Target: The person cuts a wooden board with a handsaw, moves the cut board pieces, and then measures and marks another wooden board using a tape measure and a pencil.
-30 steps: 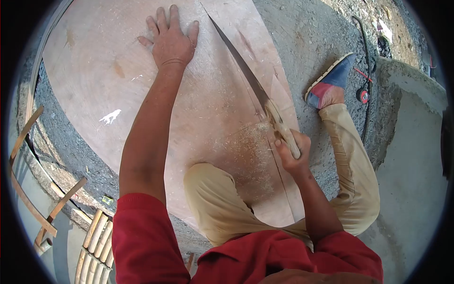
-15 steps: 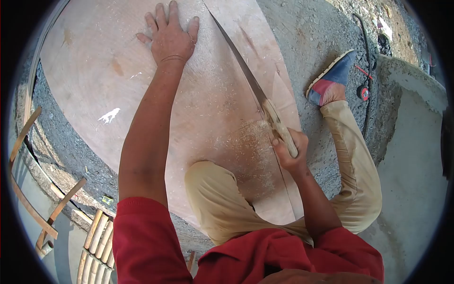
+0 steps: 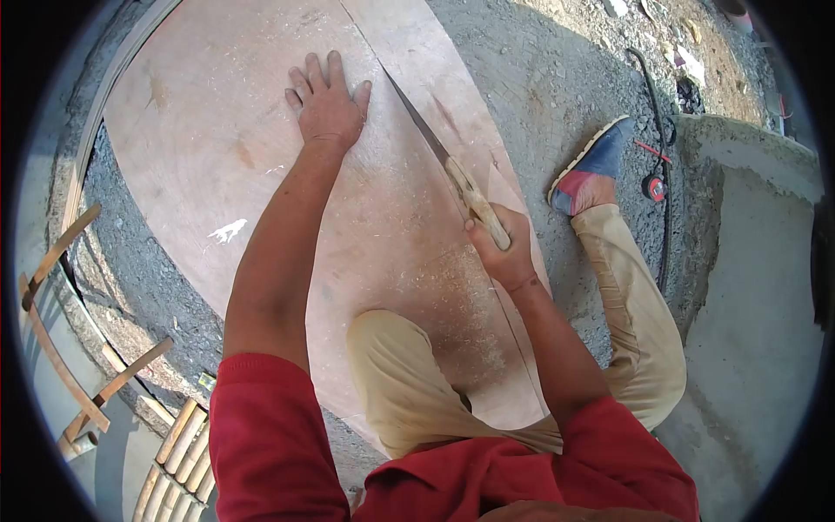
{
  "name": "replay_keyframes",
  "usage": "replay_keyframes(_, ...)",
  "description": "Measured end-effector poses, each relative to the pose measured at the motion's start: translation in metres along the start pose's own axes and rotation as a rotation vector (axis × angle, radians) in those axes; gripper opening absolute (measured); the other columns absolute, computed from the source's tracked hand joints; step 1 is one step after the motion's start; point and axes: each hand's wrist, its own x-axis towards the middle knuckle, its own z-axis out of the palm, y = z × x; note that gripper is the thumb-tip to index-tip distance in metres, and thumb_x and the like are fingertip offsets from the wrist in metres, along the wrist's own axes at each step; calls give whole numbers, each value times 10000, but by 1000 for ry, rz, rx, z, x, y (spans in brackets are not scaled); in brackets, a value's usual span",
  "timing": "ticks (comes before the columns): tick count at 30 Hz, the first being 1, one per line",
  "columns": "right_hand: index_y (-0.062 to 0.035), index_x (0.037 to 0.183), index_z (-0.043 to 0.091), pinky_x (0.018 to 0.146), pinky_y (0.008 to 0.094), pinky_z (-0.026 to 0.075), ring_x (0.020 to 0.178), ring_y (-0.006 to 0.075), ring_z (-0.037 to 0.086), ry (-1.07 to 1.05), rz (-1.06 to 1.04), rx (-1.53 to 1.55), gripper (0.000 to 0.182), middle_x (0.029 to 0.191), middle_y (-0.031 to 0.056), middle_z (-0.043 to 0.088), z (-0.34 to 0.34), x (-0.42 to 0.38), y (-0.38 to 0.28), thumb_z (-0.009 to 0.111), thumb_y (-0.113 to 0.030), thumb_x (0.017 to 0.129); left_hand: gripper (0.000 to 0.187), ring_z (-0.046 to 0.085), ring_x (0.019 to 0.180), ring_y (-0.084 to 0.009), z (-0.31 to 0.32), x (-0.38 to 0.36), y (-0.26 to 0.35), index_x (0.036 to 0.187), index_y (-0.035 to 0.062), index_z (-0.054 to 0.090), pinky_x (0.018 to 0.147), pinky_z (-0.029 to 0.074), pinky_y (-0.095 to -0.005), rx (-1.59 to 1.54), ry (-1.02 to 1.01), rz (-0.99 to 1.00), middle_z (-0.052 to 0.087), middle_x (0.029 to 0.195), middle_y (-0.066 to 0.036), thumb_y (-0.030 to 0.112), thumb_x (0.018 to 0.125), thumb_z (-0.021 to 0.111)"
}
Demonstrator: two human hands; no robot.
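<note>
My right hand point(image 3: 506, 242) is wrapped round the pale wooden handle of a handsaw point(image 3: 424, 130). The saw's dark, tapering blade lies along a long straight cut line in a plywood sheet point(image 3: 200, 165), pointing away from me. Left of the blade, my left hand point(image 3: 330, 109) rests flat on the sheet with its fingers spread. Sawdust is scattered over the plywood near the line, and my bent knee presses on the sheet below. A white patch marks the surface at the left.
My shoe point(image 3: 594, 165) stands on rough concrete ground right of the sheet. Beside it lie a red tape measure point(image 3: 654, 187) and a black hose point(image 3: 658, 130). A concrete wall point(image 3: 752, 261) rises at the right. Wooden strips point(image 3: 65, 357) and bamboo poles point(image 3: 178, 461) are at lower left.
My right hand and the saw have moved forward along the cut line, so more of the blade is hidden in the sheet. My left hand stays flat. The view has shifted slightly.
</note>
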Motion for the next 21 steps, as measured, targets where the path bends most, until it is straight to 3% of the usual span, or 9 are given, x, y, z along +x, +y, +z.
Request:
replay_keyframes(3, -3, 745, 595, 534, 317, 406, 583, 86, 447, 3, -78, -10, 226, 600, 17, 496, 18, 35, 9, 685, -133, 907, 746, 125, 1575, -391, -24, 36, -17, 1630, 184, 261, 1241, 156, -609, -12, 20, 423, 197, 1711, -110, 536, 1019, 501)
replay_keyframes(6, -5, 744, 593, 538, 319, 403, 588, 88, 442, 19, -83, -6, 228, 603, 23, 493, 17, 34, 10, 683, -135, 909, 739, 115, 1578, -387, -26, 91, -16, 1623, 161, 268, 1224, 159, -641, 206, -98, 679, 198, 1713, -94, 512, 1019, 506)
replay_keyframes(9, -8, 740, 591, 536, 315, 401, 588, 83, 443, 22, -46, 17, 234, 604, 17, 494, 20, 29, 12, 687, -141, 908, 639, 189, 1574, -318, -46, 106, 20, 1604, 96, 313, 1259, 124, -618, 211, -447, 539, 248, 1695, -122, 366, 1046, 471)
replay_keyframes(12, -12, 736, 595, 528, 314, 401, 580, 76, 448, 21, 57, 30, 231, 600, 9, 497, 1, -6, -3, 700, -141, 896, 607, 186, 1577, -301, -51, 100, 40, 1601, 77, 310, 1261, 143, -618, 258, -490, 461, 254, 1694, -118, 302, 1054, 449)
replay_keyframes(15, 0, 789, 629, 544, 276, 442, 593, 61, 531, -61, 87, -171, 162, 602, 23, 552, -52, -107, -15, 682, -113, 892, 596, 182, 1579, -293, -42, 90, 22, 1598, 66, 311, 1251, 168, -631, 105, -402, 462, 276, 1687, -113, 286, 1059, 438)
replay_keyframes(17, 2, 804, 641, 559, 262, 449, 614, 53, 555, -49, 84, -145, 151, 617, 18, 562, -71, -150, -11, 676, -113, 895, 594, 175, 1580, -298, -37, 91, 17, 1598, 66, 312, 1249, 171, -636, 58, -415, 473, 274, 1689, -108, 285, 1060, 434)
replay_keyframes(20, 4, 788, 648, 551, 275, 438, 608, 58, 529, 48, 76, -31, 178, 622, 10, 558, -33, -76, -3, 683, -126, 905, 590, 171, 1580, -304, -23, 97, 14, 1597, 70, 319, 1246, 170, -646, 19, -424, 441, 270, 1691, -105, 289, 1061, 432)
replay_keyframes(21, 6, 785, 639, 540, 284, 420, 602, 56, 491, -14, 60, -14, 194, 628, 0, 558, -16, -29, 6, 685, -129, 917, 589, 171, 1580, -306, -21, 98, 18, 1596, 72, 322, 1245, 168, -649, 11, -433, 438, 268, 1691, -105, 292, 1061, 431)
